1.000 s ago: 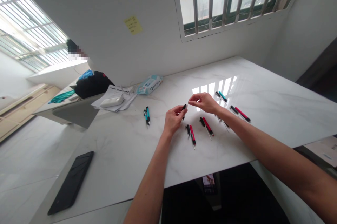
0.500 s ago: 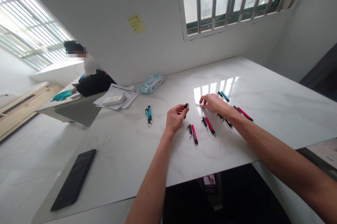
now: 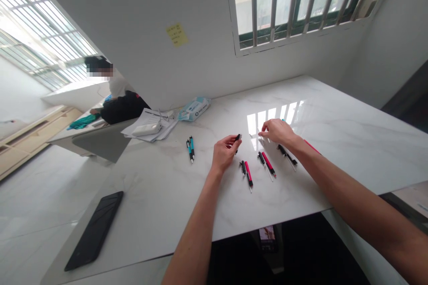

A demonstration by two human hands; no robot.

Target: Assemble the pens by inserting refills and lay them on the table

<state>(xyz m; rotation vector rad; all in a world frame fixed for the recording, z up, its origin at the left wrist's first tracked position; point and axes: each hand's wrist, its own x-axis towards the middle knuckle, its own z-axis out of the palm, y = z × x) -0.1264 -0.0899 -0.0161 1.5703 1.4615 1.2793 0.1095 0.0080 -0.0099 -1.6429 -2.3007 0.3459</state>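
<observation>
A small black pen part (image 3: 237, 137) is being pinched between the thumb and fingertips of the left hand (image 3: 224, 153), just above the desk (image 3: 160, 196), near the middle of its width. The right hand (image 3: 278, 131) is being lowered to the surface with its fingertips drawn narrow; whether anything is being gripped there cannot be told. Red pen pieces (image 3: 248, 173) and thin refills are being left loose just beside both wrists, while two teal pens (image 3: 190, 148) are lying apart toward the left edge. A risk is being judged here: the loose pieces could be nudged by a forearm and rolled on the glossy top toward the near edge, or the tiny black part could be dropped.
</observation>
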